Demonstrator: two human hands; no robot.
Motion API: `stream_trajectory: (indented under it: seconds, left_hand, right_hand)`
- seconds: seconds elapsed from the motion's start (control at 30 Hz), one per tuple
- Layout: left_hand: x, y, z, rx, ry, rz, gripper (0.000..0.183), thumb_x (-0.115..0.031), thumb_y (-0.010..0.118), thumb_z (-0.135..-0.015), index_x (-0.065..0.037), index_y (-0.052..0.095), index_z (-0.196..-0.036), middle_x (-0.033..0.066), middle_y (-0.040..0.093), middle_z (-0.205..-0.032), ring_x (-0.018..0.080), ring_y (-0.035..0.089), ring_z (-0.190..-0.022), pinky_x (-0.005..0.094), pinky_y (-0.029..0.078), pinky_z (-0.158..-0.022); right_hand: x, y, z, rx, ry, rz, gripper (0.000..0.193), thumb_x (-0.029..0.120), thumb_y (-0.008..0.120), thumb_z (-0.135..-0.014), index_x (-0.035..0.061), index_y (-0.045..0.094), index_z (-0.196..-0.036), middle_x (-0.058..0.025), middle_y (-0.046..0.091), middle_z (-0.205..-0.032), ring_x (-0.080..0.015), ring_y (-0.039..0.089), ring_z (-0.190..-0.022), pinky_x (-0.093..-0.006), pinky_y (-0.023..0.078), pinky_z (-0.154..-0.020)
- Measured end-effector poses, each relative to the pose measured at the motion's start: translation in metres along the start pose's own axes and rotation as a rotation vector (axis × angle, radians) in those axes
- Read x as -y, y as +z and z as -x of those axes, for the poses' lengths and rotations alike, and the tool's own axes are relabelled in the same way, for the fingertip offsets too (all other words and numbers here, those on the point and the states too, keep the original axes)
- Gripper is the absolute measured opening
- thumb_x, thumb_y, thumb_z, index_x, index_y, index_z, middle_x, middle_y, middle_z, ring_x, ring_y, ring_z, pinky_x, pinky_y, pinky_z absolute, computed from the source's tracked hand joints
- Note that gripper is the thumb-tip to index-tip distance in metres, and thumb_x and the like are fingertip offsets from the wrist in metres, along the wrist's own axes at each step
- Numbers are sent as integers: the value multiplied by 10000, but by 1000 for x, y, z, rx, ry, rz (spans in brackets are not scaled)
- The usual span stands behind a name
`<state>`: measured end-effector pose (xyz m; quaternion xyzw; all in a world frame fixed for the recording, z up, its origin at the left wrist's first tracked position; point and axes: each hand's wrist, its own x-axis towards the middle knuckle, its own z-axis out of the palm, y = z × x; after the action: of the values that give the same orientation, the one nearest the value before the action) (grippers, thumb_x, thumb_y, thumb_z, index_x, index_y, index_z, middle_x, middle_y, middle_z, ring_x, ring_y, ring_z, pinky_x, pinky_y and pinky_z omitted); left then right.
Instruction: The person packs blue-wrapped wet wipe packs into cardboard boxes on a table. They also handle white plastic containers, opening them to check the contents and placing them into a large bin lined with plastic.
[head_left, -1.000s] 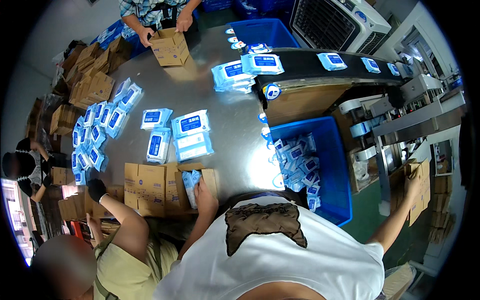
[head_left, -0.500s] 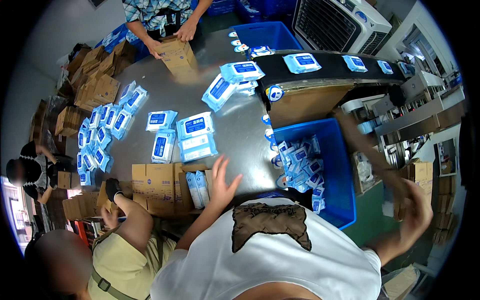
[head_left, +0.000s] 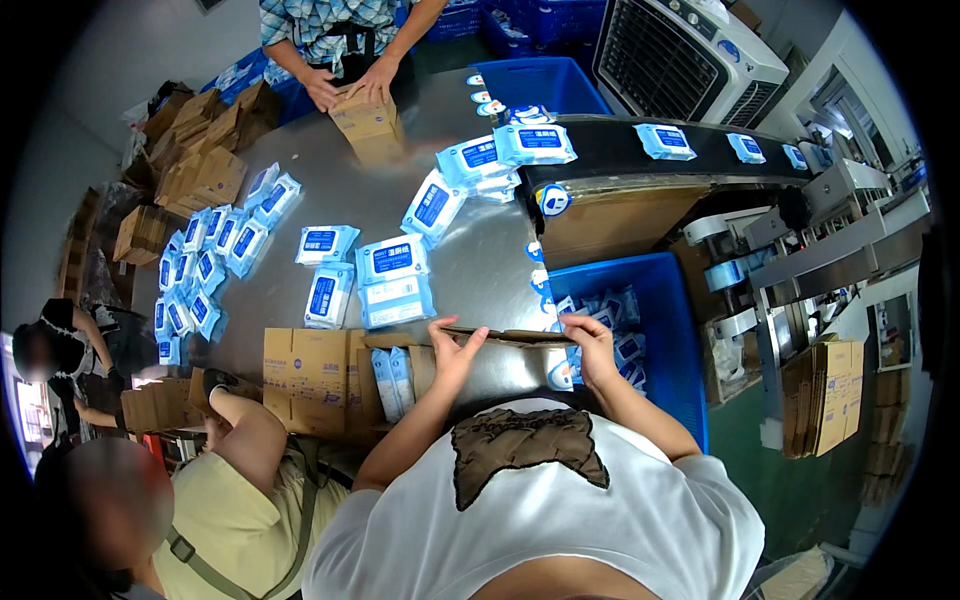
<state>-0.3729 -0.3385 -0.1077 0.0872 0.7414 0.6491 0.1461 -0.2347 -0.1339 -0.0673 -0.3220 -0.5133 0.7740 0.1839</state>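
A flat, folded cardboard box (head_left: 515, 338) is held edge-on in front of my chest, at the near edge of the metal table. My left hand (head_left: 458, 352) pinches its left end between thumb and fingers. At the other end my right hand (head_left: 592, 348) grips it, above the corner of a blue crate (head_left: 690, 350). Just beyond my left hand lie two blue-and-white wipe packs (head_left: 393, 259), one in front of the other. To its left stands an open carton (head_left: 305, 375) with packs (head_left: 393, 380) upright inside.
More packs (head_left: 243, 245) are spread at the table's left. Others pile up at the end of a black conveyor belt (head_left: 610, 142). Across the table a person's hands (head_left: 350, 90) rest on a carton (head_left: 368, 128). A co-worker (head_left: 240, 500) is close on my left. Flattened boxes (head_left: 825, 395) stand at right.
My right hand has swung in from the far right with the folded box. My left hand, open before, has closed on its other end. Packs on the belt have shifted left.
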Motion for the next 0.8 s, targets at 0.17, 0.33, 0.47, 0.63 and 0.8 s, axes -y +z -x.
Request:
stream_trajectory:
  seconds: [0.17, 0.33, 0.47, 0.63, 0.8]
  left_hand:
    - [6, -5, -11, -3, 80, -54, 752, -361, 790, -760, 21, 334, -1221, 161, 400, -1209, 272, 370, -1187, 357, 327, -1002]
    - [15, 0, 13, 14, -129, 118, 694, -321, 713, -828, 47, 310, -1257, 194, 415, -1256, 258, 410, -1191, 352, 339, -1005]
    - [-19, 22, 19, -41, -163, 228, 651, -241, 634, -888, 46, 262, -1340, 192, 419, -1293, 258, 428, -1203, 359, 331, -1022]
    - [-20, 10, 23, 42, 292, -341, 883, -225, 663, -852, 1, 94, -1489, 249, 218, -1508, 391, 255, -1377, 434, 239, -1110]
    - [9, -13, 31, 384, 688, -613, 653, -309, 728, -803, -98, 483, -1371, 73, 408, -1468, 349, 262, -1396, 450, 273, -1105]
  right_hand:
    - [-21, 15, -29, -180, -302, 253, 106, 74, 657, -857, 39, 697, -949, -38, 594, -925, -124, 546, -838, -248, 431, -745]
    - [-8, 44, -30, 10, -455, 422, 226, 116, 691, -837, 59, 662, -1053, -90, 593, -952, -198, 568, -903, -299, 455, -822]
    - [10, 71, -7, 355, -807, 738, 353, 120, 696, -815, 79, 619, -1157, -134, 561, -1116, -293, 569, -1018, -375, 452, -911]
    - [-1, 54, -70, 295, -634, 519, 433, 121, 669, -830, 56, 544, -1239, -149, 460, -1204, -247, 585, -946, -352, 493, -837]
    - [12, 62, -61, 277, -1243, 1047, 487, 307, 764, -746, 48, 563, -1106, -150, 525, -1114, -281, 570, -868, -357, 490, -770]
